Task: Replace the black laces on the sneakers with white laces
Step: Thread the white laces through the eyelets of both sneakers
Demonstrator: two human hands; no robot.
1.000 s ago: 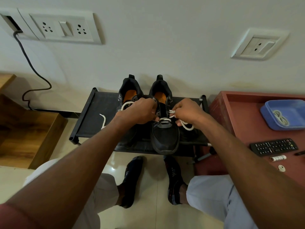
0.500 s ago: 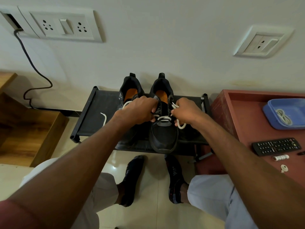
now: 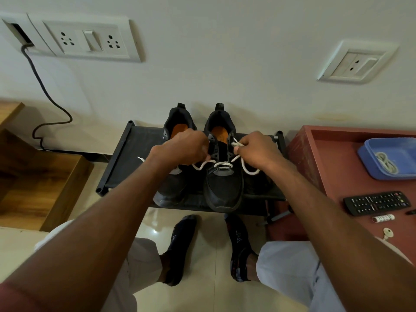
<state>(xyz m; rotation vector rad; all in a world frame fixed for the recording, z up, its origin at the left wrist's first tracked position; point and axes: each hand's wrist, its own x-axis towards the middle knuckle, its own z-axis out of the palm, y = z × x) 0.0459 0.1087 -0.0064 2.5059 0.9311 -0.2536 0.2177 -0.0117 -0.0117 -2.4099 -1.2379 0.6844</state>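
Observation:
Two black sneakers with orange insoles stand side by side on a low black rack (image 3: 121, 158). The right sneaker (image 3: 224, 190) has a white lace (image 3: 222, 164) threaded through its lowest eyelets. My left hand (image 3: 184, 148) pinches the lace's left end above the left sneaker (image 3: 172, 190), which it partly hides. My right hand (image 3: 255, 149) pinches the right end beside the upper eyelets, with a loop hanging below. Another white lace tip (image 3: 141, 159) lies on the rack to the left.
A red-brown table (image 3: 333, 167) at right holds a blue tray (image 3: 369, 154) with a coiled white lace (image 3: 386, 163), a black remote (image 3: 378, 202), a small tube and a key. A wooden step (image 3: 40, 183) is at left. My socked feet rest on the tiled floor below the rack.
Both hands have drawn slightly apart, and the lace's left strand now shows between my left hand and the lowest eyelets. The right loop hangs lower.

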